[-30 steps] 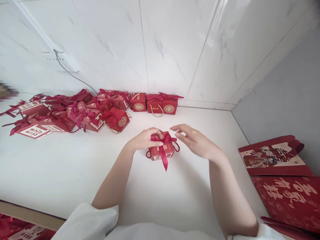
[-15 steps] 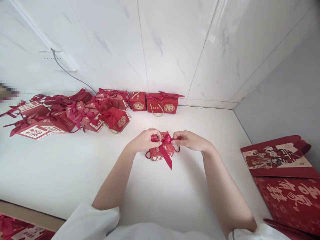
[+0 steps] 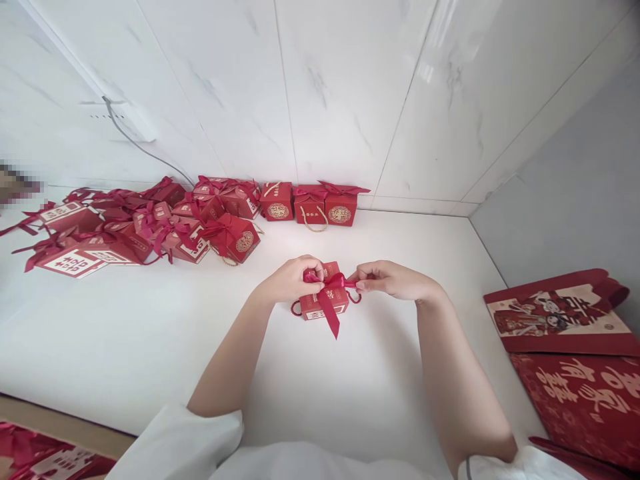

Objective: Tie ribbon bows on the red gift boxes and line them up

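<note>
A small red gift box with pale printing and dark red cord handles rests on the white table in front of me. A crimson satin ribbon is tied over its top, one tail hanging down the near side. On the box's left, my left hand pinches a loop of the ribbon between thumb and fingers. To the right, my right hand is closed on another part of the ribbon, drawn taut sideways from the knot. The fingers hide parts of the ribbon and the box top.
Several red gift boxes with ribbons are heaped at the back left. More red boxes stand in a row by the tiled wall. Red paper bags lie at the right. A cardboard box edge shows at the lower left.
My right hand has moved a little to the right, pulling the ribbon out tighter. The hanging tail has shifted slightly left. My left hand stays nearly where it was.
</note>
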{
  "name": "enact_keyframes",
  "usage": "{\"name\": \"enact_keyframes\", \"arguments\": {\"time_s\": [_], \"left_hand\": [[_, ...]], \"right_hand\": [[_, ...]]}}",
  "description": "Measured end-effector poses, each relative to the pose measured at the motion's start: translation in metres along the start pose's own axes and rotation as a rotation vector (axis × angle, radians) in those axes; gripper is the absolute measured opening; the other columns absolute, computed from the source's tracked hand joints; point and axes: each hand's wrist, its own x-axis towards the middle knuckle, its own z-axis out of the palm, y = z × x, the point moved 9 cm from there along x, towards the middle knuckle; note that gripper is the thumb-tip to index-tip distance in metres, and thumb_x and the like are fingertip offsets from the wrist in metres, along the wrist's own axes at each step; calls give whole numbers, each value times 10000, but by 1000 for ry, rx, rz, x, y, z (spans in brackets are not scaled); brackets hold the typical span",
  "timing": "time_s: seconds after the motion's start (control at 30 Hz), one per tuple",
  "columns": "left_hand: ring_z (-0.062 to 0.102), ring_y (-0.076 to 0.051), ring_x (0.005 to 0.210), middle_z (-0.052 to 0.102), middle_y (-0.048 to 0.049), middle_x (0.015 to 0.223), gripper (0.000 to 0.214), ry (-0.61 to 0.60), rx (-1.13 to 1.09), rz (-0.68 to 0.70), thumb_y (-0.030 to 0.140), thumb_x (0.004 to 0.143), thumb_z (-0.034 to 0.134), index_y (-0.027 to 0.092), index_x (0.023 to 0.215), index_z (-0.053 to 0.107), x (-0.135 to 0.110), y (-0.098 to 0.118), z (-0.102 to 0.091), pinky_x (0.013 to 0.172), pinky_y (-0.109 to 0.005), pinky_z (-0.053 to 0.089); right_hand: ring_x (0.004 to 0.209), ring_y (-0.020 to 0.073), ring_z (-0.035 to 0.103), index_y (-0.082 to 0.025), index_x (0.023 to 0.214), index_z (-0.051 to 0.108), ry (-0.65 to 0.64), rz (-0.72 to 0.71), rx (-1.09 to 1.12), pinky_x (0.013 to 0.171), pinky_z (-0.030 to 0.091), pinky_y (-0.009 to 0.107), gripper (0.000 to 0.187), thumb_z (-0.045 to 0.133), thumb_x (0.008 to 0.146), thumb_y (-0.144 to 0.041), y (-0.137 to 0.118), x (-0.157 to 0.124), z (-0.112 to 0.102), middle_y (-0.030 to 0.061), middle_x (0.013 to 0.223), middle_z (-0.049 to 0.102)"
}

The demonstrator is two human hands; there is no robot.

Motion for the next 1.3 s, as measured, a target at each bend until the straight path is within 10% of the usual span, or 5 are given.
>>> {"name": "enact_keyframes", "arguments": {"time_s": [0.27,0.47,0.87,1.3], "left_hand": [[583,-226,1057,605,-45,1153,328,-54,-136,-16,371,759,626,233,1052,573,-15,4,-17,862,-348,494],[463,-226,1257,519,-43,1334,320,128,-178,-25,441,854,537,261,1112,592,-32,-1,-61,1055,-383,375],[483,-251,1208,514,-40,1311,239,-45,52,29,431,749,639,199,757,584,-19,5,-30,1027,-407,380],[532,-222,1127,530,-26,1288,312,-137,-55,67,485,832,535,221,785,694,-14,2,-17,938,-336,439]], "right_hand": [[835,196,577,-223,879,609,123,132,-188,709,421,323,325,492,861,-526,14,-8,-17,30,927,656],[1208,234,491,-250,1066,588,328,-135,-17,1011,368,409,336,459,898,-511,-15,-4,-25,60,1273,563],[1192,220,513,-236,950,590,235,-390,-164,1013,387,403,132,604,826,-276,-46,8,8,63,1248,553],[1303,254,404,-226,854,660,140,-199,-84,1023,382,435,241,574,862,-451,-28,16,14,47,1435,393]]}}
